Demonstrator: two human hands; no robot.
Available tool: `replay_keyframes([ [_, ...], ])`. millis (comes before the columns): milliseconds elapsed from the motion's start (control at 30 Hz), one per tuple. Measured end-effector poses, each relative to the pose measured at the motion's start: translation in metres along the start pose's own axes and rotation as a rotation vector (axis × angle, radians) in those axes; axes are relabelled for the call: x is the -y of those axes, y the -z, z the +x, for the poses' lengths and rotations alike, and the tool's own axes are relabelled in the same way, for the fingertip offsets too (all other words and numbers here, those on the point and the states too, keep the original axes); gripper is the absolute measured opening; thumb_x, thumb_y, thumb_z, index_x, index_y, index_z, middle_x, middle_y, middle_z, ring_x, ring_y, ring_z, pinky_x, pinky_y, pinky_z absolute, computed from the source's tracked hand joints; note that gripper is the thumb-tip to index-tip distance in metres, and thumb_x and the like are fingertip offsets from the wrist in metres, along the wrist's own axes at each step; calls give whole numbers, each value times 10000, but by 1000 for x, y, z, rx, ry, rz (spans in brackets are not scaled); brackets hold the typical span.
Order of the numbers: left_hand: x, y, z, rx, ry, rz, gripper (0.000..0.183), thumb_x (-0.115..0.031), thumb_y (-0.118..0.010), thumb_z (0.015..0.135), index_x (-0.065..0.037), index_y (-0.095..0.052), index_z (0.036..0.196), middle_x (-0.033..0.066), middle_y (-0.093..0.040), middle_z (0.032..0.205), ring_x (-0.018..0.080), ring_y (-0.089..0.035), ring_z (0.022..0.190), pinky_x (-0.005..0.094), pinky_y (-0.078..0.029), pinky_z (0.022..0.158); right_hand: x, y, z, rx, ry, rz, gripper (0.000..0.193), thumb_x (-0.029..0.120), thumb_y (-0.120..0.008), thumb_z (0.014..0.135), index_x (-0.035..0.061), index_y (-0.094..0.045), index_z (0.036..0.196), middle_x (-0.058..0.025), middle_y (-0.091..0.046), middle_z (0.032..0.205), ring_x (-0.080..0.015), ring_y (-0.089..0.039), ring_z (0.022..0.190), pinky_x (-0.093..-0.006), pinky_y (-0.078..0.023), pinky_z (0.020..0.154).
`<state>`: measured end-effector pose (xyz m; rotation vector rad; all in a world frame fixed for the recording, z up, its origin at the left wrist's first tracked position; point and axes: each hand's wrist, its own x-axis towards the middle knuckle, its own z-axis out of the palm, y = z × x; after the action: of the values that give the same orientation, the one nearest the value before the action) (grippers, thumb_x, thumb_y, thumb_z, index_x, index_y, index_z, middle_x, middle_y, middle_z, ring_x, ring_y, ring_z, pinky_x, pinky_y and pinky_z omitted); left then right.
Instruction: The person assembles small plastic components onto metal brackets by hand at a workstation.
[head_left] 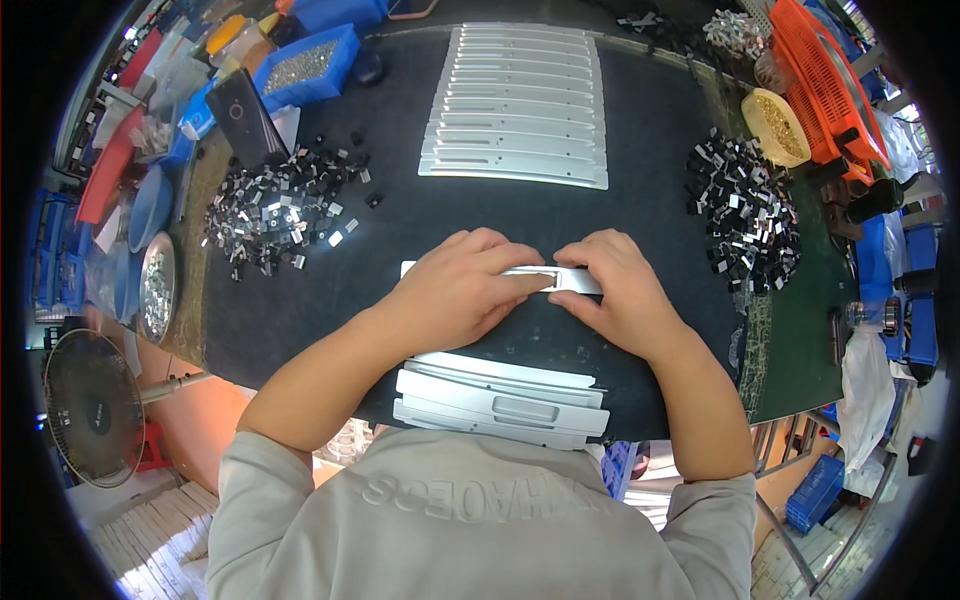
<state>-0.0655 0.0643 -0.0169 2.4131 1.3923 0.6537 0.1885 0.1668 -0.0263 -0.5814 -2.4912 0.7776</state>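
A long silver metal strip [580, 282] with a slot lies crosswise in front of me, held by both hands. My left hand [448, 290] is closed over its left and middle part, with fingertips at the slot. Whether a small part sits under those fingertips is hidden. My right hand [628, 297] pinches the strip's right end between thumb and fingers. Closer to my body, several loose silver strips [500, 400] overlap at the table's front edge; one shows a long recess. Farther off, many similar strips [515, 110] lie side by side in a neat row.
Small black-and-silver parts are heaped at left [270, 210] and right [745, 210] on the black mat [400, 230]. Behind the left heap a dark phone [243, 118] leans near a blue bin [310, 70]. A yellow tub [776, 128] and orange basket [825, 85] stand far right.
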Motion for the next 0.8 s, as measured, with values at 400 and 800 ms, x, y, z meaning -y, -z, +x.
replay_keyframes([
  [400,2,2,3,10,41,-105,318,-113,-779,970,-186,-806,1278,39,-719,1350,308,-650,1233,461,-529,1070,-3,0,-1,5,7,-7,452,202,-931,859,82,-712,1236,-129,-711,1131,-374,-661,1099,-476,-521,998],
  [800,3,4,2,42,67,-166,365,-101,-803,950,-195,-810,1302,20,-712,1358,313,-640,1211,460,-513,1079,-2,9,1,54,-37,86,499,170,-948,828,55,-718,1256,-130,-740,1142,-361,-680,1097,-470,-551,972],
])
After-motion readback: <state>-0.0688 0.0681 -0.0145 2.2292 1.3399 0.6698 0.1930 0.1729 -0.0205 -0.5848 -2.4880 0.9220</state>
